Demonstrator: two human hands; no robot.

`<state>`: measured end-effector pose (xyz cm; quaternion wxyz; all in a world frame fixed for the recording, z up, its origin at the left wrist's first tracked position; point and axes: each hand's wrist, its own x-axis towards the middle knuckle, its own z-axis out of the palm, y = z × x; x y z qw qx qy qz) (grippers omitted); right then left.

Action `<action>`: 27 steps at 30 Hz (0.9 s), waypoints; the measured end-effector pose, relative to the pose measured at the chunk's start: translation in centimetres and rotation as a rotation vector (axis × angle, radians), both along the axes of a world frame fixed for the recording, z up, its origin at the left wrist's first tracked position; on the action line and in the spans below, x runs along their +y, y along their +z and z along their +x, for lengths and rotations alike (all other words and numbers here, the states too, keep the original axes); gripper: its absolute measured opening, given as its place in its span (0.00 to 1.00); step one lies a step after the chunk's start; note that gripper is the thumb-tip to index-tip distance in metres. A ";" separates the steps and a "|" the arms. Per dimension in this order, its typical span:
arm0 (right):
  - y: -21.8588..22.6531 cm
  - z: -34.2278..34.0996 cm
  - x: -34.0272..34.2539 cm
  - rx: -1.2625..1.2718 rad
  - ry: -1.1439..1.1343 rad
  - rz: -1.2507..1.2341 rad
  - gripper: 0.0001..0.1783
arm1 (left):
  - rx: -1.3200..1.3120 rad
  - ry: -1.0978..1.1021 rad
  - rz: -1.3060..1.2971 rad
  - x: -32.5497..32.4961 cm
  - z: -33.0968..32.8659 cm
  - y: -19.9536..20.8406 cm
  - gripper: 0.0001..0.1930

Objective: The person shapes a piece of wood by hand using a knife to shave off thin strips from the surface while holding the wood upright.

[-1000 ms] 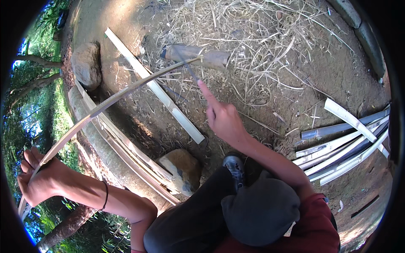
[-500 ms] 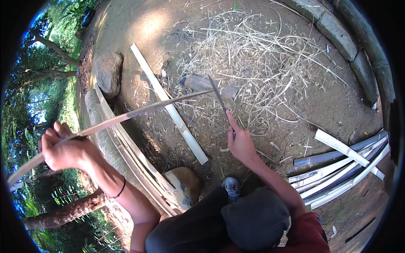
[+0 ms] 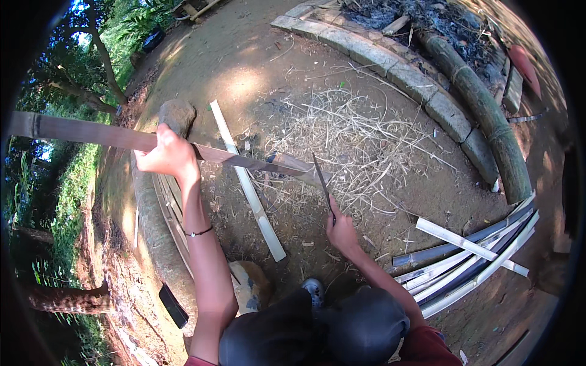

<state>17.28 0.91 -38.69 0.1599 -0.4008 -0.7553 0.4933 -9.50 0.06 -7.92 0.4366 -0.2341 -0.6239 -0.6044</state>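
Note:
My left hand (image 3: pixel 166 154) is closed around a long flat bamboo strip (image 3: pixel 91 134) that runs from the far left edge across to its tip near the middle. My right hand (image 3: pixel 342 230) grips the handle of a dark knife (image 3: pixel 322 183), its blade pointing up and touching the strip's tip. Both hands are above a heap of dry bamboo shavings (image 3: pixel 348 140) on the dirt. My knees and a shoe fill the lower middle.
A pale split bamboo slat (image 3: pixel 247 183) lies on the ground between my arms. More slats are stacked at the right (image 3: pixel 470 256) and along a log at the left (image 3: pixel 168 213). A stone kerb (image 3: pixel 390 67) and a thick bamboo pole (image 3: pixel 488 122) curve across the back. A black flat object (image 3: pixel 174 305) lies lower left.
My left hand has slid the strip up and to the right, closer to the middle. My right hand has moved lower, with the knife blade meeting the strip's tip.

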 end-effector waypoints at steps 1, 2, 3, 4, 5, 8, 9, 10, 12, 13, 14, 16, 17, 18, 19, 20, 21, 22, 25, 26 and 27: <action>-0.3 -0.4 -0.1 0.030 0.000 0.012 0.33 | 0.001 -0.005 -0.003 -0.1 -0.1 0.2 0.07; -1.3 -0.4 -0.1 0.085 -0.007 0.035 0.33 | -0.002 -0.016 -0.006 0.0 -0.1 0.0 0.07; -1.8 -0.7 -0.4 0.143 -0.009 0.047 0.32 | -0.018 -0.034 0.012 -0.3 0.0 0.0 0.06; -2.4 -1.0 -0.4 0.201 -0.012 0.059 0.32 | -0.006 -0.009 0.018 -0.3 0.1 0.3 0.06; -1.6 -0.9 -0.9 0.083 0.012 0.021 0.31 | -0.002 0.022 0.011 -0.7 0.2 0.0 0.06; -1.0 -1.6 -2.0 -0.023 0.052 0.023 0.32 | 0.016 0.025 0.013 -1.8 -0.5 -0.4 0.07; -1.0 -1.5 -2.4 0.023 0.058 0.053 0.33 | 0.025 0.015 0.025 -1.9 -0.5 -0.4 0.08; -0.9 -1.4 -2.7 0.072 0.064 0.083 0.35 | 0.035 0.006 0.035 -2.0 -0.5 -0.3 0.09; -1.0 -1.1 -3.1 0.120 0.071 0.104 0.37 | 0.009 -0.012 0.033 -1.7 -0.2 -0.4 0.07; -1.1 -1.4 -3.0 0.129 0.070 0.099 0.37 | -0.002 -0.019 0.031 -1.6 -0.2 -0.3 0.07; -1.2 -1.5 -2.8 0.131 0.067 0.093 0.37 | 0.011 -0.026 0.032 -1.3 0.0 -0.5 0.07; -0.1 -1.6 -2.7 0.093 0.080 0.054 0.38 | 0.045 -0.029 0.029 -1.2 0.1 -0.6 0.07; 0.2 -1.7 -2.7 0.075 0.085 0.037 0.38 | 0.047 -0.029 0.004 -1.3 0.0 -0.7 0.07; -0.5 -1.9 -3.0 0.065 0.077 0.018 0.38 | 0.055 -0.015 0.015 -1.1 -0.2 -0.8 0.07; -1.5 -2.2 -3.3 0.054 0.069 0.000 0.38 | 0.062 -0.001 0.027 -0.9 -0.4 -1.0 0.07; -1.8 -2.6 -3.1 0.057 0.057 -0.012 0.39 | 0.082 0.009 0.044 -0.4 -0.4 -0.6 0.07; -2.0 -2.6 -3.0 0.081 0.047 0.006 0.39 | 0.076 0.007 0.063 0.1 0.1 -0.5 0.07; -2.3 -2.5 -2.9 0.105 0.035 0.025 0.39 | 0.085 0.009 0.060 0.5 0.3 -0.2 0.07; -0.2 -3.5 -2.9 0.181 0.024 -0.037 0.40 | 0.105 0.045 0.003 -0.3 -0.1 0.1 0.08; 0.7 -3.5 -2.6 0.191 0.013 -0.073 0.40 | 0.064 0.056 -0.002 -0.4 -0.5 -0.5 0.08; 1.0 -3.5 -2.6 0.171 0.038 -0.059 0.40 | 0.064 0.055 0.010 -0.3 -0.7 -0.5 0.08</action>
